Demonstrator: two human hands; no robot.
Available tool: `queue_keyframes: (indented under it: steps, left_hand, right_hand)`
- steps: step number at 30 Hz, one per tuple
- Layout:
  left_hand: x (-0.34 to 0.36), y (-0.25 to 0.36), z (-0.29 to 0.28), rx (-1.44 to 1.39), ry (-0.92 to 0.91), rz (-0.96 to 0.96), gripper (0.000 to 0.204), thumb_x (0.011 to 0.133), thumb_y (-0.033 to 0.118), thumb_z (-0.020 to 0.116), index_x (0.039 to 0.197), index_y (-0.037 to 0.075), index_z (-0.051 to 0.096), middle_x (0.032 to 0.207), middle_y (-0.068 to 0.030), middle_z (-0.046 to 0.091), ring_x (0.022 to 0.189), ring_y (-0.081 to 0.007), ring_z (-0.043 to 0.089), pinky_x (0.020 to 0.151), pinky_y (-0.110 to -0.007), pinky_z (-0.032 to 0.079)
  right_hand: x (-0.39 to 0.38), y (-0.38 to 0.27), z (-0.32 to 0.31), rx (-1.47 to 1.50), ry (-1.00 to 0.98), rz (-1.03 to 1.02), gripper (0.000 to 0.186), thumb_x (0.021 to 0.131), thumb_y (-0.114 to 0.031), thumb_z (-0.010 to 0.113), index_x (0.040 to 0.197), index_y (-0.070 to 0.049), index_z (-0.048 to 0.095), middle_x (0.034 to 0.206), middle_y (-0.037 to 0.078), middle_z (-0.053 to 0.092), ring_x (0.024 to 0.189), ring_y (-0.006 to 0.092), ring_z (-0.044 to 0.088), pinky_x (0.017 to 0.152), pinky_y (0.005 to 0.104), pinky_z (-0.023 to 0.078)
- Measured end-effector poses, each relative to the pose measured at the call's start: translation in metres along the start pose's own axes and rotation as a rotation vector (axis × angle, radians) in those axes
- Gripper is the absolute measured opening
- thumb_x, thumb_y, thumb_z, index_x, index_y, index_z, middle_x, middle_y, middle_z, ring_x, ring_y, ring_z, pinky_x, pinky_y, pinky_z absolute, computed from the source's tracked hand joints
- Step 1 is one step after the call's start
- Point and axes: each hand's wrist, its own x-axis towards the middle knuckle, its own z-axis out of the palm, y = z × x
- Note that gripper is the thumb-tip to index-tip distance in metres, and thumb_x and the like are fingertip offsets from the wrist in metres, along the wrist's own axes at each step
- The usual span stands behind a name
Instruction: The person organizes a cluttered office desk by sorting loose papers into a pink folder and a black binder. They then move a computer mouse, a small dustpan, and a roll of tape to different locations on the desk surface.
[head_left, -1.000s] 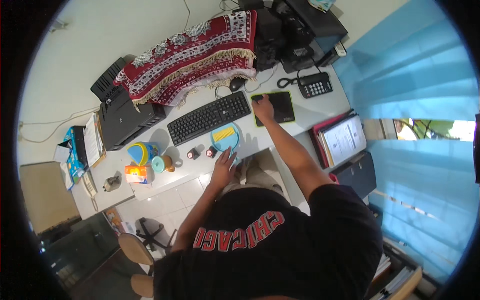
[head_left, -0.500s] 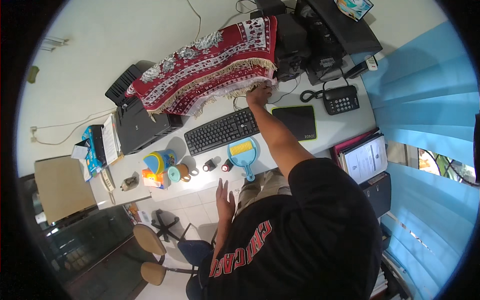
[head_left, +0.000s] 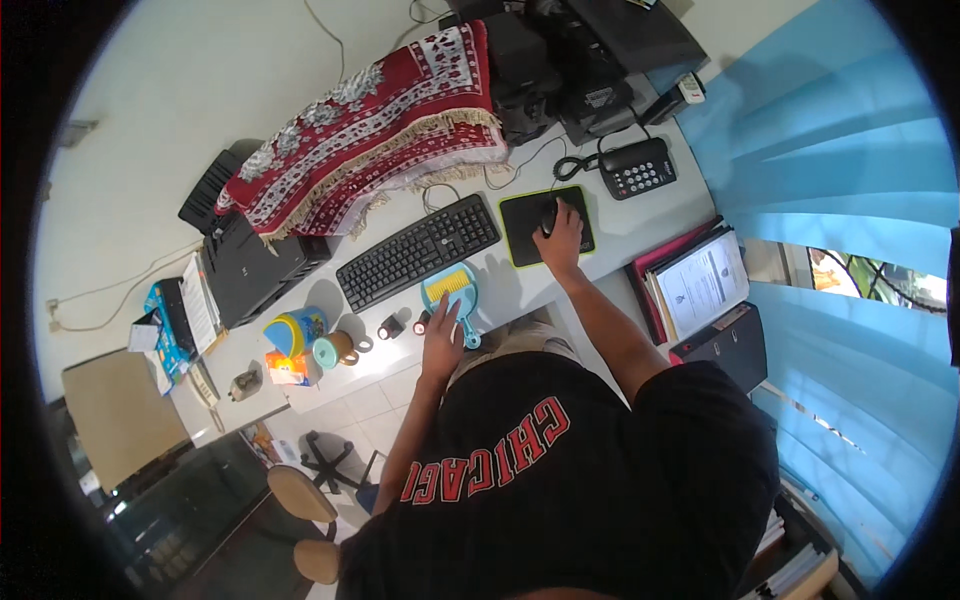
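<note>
Head view: right of the keyboard [head_left: 418,253], the right hand [head_left: 562,240] clasps a mouse [head_left: 549,215], telephone [head_left: 638,168] beyond. Before the keyboard, a dustpan [head_left: 468,300] lies near the desk edge [head_left: 530,302], left hand [head_left: 442,345] over it, grip unclear.

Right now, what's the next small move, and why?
I'd probably lift the right hand off the mouse: the mouse already sits within the pad, and the left hand is at the dustpan, with the brush lying in it.
</note>
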Motion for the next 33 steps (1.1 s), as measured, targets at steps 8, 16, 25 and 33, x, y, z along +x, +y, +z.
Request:
queue_keyframes:
  steps: [8, 16, 25, 33]
  left_hand:
    - [0.117, 0.011, 0.056, 0.53, -0.087, 0.319, 0.041, 0.087, 0.011, 0.07, 0.128, 0.009, 0.072, 0.16, -0.0186, 0.042, 0.15, -0.0427, 0.033, 0.116, -0.058, 0.038]
    - [0.217, 0.01, 0.087, 0.64, -0.096, 0.128, 0.033, 0.089, 0.024, 0.072, 0.12, 0.014, 0.075, 0.163, -0.0218, 0.036, 0.154, -0.0439, 0.024, 0.118, -0.059, 0.032]
    - [0.278, 0.003, 0.144, 0.754, -0.043, 0.114, 0.044, 0.094, 0.026, 0.066, 0.133, 0.005, 0.065, 0.168, -0.021, 0.028, 0.157, -0.0404, 0.02, 0.119, -0.06, 0.03]
    - [0.293, -0.005, 0.144, 0.772, -0.028, 0.108, 0.028, 0.091, 0.016, 0.063, 0.113, 0.001, 0.072, 0.164, -0.0164, 0.037, 0.156, -0.0365, 0.023, 0.118, -0.058, 0.033]
  right_hand:
    - [0.001, 0.062, 0.001, -0.159, -0.201, -0.038, 0.085, 0.087, -0.039, 0.079, 0.154, -0.006, 0.038, 0.141, 0.023, 0.046, 0.128, 0.043, 0.049, 0.106, 0.0516, 0.046]
    - [0.072, 0.085, -0.005, -0.206, -0.241, 0.173, 0.05, 0.092, -0.031, 0.072, 0.131, -0.002, 0.063, 0.13, 0.021, 0.06, 0.118, 0.043, 0.06, 0.1, 0.051, 0.051]
    - [0.112, 0.101, 0.02, -0.287, -0.274, 0.071, 0.033, 0.087, -0.023, 0.077, 0.114, -0.007, 0.068, 0.111, 0.018, 0.066, 0.108, 0.0365, 0.066, 0.094, 0.0461, 0.054]
    - [0.124, 0.114, 0.029, -0.29, -0.265, -0.067, 0.018, 0.084, -0.022, 0.079, 0.098, -0.012, 0.073, 0.102, 0.014, 0.068, 0.098, 0.0375, 0.067, 0.087, 0.0478, 0.055]
